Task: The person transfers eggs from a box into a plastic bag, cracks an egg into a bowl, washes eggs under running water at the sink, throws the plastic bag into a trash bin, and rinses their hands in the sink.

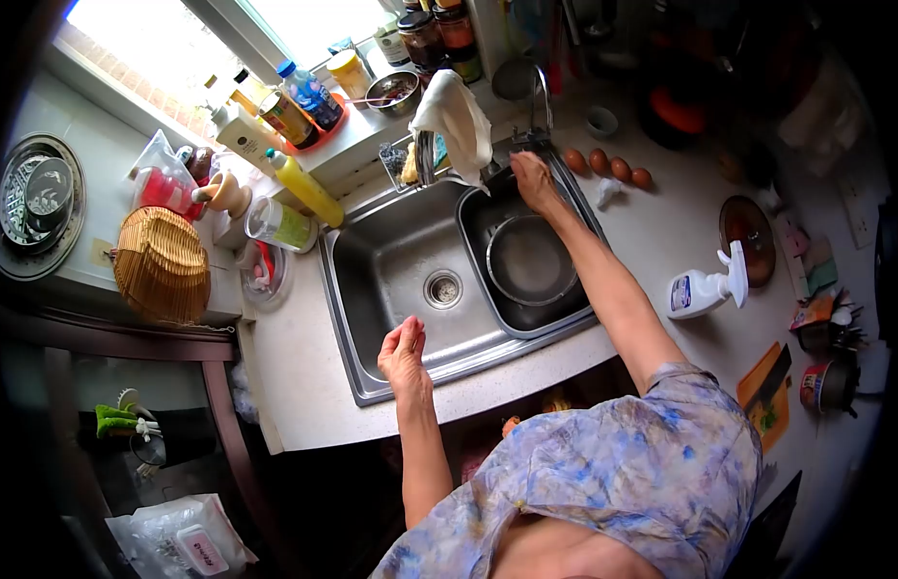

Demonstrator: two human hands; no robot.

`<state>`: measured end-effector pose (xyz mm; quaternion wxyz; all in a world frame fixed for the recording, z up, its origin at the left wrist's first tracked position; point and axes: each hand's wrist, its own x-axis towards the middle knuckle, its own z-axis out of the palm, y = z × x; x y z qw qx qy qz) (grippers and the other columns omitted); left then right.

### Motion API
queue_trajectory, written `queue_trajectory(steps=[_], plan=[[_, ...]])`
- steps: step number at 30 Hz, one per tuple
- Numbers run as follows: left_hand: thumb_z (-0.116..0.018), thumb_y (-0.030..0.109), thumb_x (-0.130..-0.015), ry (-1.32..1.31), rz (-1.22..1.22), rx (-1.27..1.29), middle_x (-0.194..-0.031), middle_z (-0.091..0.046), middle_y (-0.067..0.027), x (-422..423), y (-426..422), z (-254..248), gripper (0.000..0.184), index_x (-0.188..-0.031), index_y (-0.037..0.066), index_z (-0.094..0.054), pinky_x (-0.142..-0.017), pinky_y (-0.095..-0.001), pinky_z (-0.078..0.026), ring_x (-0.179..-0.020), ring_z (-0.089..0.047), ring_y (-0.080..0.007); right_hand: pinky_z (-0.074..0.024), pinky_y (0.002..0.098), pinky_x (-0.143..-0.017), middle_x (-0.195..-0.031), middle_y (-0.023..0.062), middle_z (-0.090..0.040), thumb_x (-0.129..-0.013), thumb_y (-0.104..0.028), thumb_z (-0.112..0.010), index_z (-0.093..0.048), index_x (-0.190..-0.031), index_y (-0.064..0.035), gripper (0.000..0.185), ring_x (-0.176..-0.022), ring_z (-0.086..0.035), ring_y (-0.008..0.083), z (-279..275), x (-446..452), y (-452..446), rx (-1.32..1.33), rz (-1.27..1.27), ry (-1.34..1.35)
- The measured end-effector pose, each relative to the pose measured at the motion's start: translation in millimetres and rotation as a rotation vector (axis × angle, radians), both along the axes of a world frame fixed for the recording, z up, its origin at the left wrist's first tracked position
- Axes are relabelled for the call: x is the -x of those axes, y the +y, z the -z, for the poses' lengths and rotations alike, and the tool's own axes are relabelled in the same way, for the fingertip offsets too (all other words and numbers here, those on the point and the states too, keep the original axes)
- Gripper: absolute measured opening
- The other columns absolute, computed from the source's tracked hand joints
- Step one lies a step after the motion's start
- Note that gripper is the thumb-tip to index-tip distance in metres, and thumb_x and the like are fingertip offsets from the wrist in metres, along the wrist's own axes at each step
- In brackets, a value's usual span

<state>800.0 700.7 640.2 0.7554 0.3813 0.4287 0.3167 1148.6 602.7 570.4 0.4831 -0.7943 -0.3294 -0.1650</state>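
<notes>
My left hand hovers over the front edge of the left sink basin, its fingers drawn together; whether they hold anything is too small to tell. My right hand is at the back of the right basin, near the base of the faucet, with its fingers closed and their tips partly hidden. A round pan lies in the right basin. Behind the sink, a pale cloth hangs over a metal rack beside the faucet.
Several brown eggs lie right of the faucet. A white spray bottle stands on the right counter. Left of the sink are a yellow bottle, a plastic tub and a wooden slatted holder. Jars and bottles line the windowsill.
</notes>
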Motion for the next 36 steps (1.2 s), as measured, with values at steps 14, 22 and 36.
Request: queue_trajectory(steps=[14, 22, 36], plan=[[-0.051, 0.009, -0.087, -0.027, 0.143, 0.336, -0.106, -0.058, -0.0132, -110, 51, 38, 0.029, -0.114, 0.000, -0.049, -0.082, -0.0350, -0.048, -0.094, -0.060, -0.0248, -0.0482, 0.0227, -0.045, -0.070, 0.0059, -0.059, -0.088, -0.023, -0.049, -0.056, -0.084, -0.0016, 0.023, -0.054, -0.058, 0.0114, -23, 106, 61, -0.338, -0.363, 1.379], [-0.037, -0.009, -0.085, -0.165, 0.179, 0.546, -0.116, -0.051, -0.0127, -160, 74, 73, 0.036, -0.119, 0.000, -0.042, -0.093, -0.0386, -0.043, -0.105, -0.052, -0.0253, -0.0340, 0.0220, -0.040, -0.056, 0.0000, -0.049, -0.084, -0.015, -0.054, -0.057, -0.074, -0.0002, 0.018, -0.044, -0.041, 0.0075, -31, 99, 106, -0.414, -0.620, 1.279], [-0.059, 0.011, -0.081, -0.109, 0.482, 0.415, -0.105, -0.058, -0.0172, -205, 62, 56, 0.033, -0.109, -0.003, -0.049, -0.077, -0.0373, -0.052, -0.095, -0.059, -0.0302, -0.0435, 0.0400, -0.077, -0.092, 0.0189, -0.054, -0.072, -0.008, -0.060, -0.054, -0.096, 0.0008, 0.026, -0.089, -0.053, 0.0343, 12, 154, -85, 0.330, 0.421, 0.307]])
